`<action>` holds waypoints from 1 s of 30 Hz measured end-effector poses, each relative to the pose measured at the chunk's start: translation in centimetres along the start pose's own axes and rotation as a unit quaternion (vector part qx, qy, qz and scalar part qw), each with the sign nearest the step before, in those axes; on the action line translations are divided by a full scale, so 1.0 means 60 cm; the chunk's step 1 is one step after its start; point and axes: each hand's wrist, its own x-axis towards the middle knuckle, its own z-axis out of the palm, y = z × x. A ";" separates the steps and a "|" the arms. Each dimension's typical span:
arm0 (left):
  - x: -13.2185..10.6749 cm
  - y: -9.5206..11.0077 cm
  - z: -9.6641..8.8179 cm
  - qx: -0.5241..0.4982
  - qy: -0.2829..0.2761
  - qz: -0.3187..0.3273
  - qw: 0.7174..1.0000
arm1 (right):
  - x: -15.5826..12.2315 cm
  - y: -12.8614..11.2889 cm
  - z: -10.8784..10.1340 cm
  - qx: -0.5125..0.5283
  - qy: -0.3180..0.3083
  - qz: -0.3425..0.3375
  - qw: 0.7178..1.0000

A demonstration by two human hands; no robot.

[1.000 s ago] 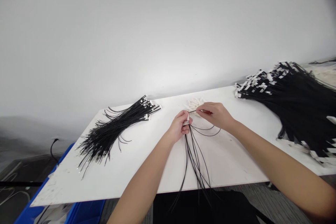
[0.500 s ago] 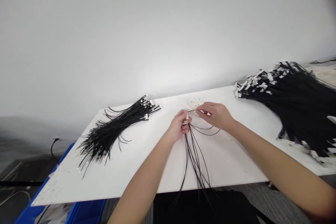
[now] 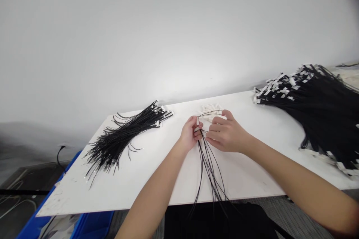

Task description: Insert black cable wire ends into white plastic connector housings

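My left hand (image 3: pixel 190 132) is closed around a small white connector (image 3: pixel 198 120) above the table. Thin black wires (image 3: pixel 209 171) hang down from it over the table's front edge. Two wires (image 3: pixel 210 112) leave the top of the left hand and arch to the raised index finger of my right hand (image 3: pixel 228 132). The other right fingers are curled around the wires just beside the left hand; their exact grip is partly hidden. Behind the right hand lies a small pile of white connectors (image 3: pixel 212 106), partly covered by it.
A bundle of black wires with white connectors (image 3: pixel 126 134) lies on the left of the white table (image 3: pixel 151 183). A bigger heap of black wires (image 3: pixel 316 108) with white ends fills the right side. Blue bins (image 3: pixel 94 224) stand below the left edge.
My right hand has turned and come lower, its index finger now raised beside the arching wires. The left hand stays about where it was, still around the connector.
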 end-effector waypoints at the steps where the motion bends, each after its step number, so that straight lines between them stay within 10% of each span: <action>1: 0.000 0.000 0.000 -0.003 0.005 -0.001 1.000 | 0.000 0.000 0.000 -0.009 -0.002 -0.010 1.000; 10: 0.003 0.003 0.000 -0.055 0.051 -0.023 0.997 | -0.003 -0.011 0.008 0.058 -0.152 0.121 0.979; 30: 0.004 0.004 -0.008 -0.118 0.018 -0.031 0.992 | -0.003 -0.001 0.029 0.070 -0.158 0.104 0.979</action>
